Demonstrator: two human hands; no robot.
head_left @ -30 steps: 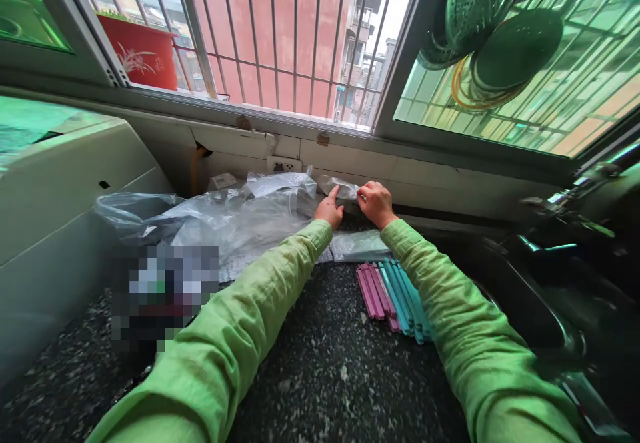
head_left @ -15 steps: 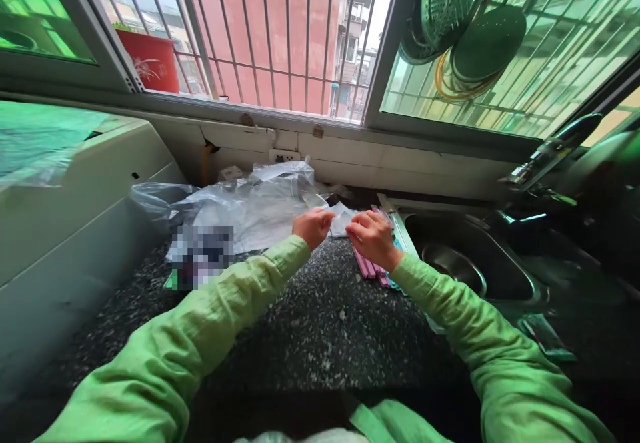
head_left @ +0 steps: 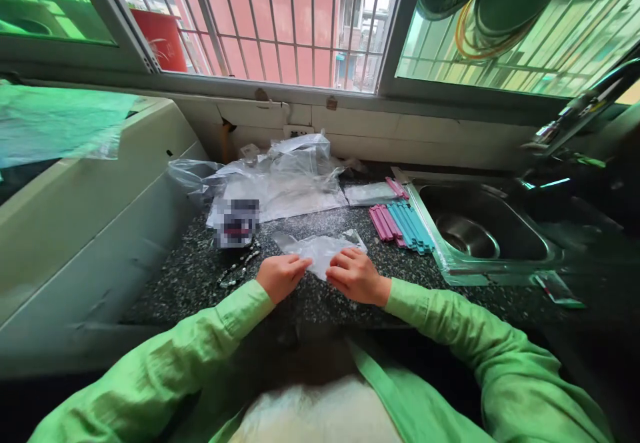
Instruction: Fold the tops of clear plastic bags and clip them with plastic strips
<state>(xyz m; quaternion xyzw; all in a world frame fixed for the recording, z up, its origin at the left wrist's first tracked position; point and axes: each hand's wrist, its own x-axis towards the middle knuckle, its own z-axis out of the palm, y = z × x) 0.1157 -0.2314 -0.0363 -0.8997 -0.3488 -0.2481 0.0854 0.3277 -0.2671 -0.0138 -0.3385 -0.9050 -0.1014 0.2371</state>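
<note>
A clear plastic bag [head_left: 325, 249] is stretched between my hands, low over the speckled dark counter [head_left: 200, 289]. My left hand [head_left: 283, 276] pinches its near left edge between thumb and fingers. On the other side my right hand [head_left: 357, 275] has its fingers curled onto the bag's near right edge. Beyond my right hand lie pink strips [head_left: 385, 223] and blue strips [head_left: 410, 226], side by side in a bundle. Behind them is a flat clear packet [head_left: 373, 193] with a few more pink pieces at its right end.
A heap of clear plastic bags [head_left: 280, 183] lies against the wall. Left of my hands are a blurred-out item [head_left: 237, 223] and a beaded strand [head_left: 240, 266]. A metal sink [head_left: 480, 223] with a tap [head_left: 575, 116] is on the right, a small packet [head_left: 557, 288] before it.
Both hands have come back toward my body and lower, bringing the clear plastic bag with them. The strips and flat packet on the right are now uncovered. The view has tilted downward.
</note>
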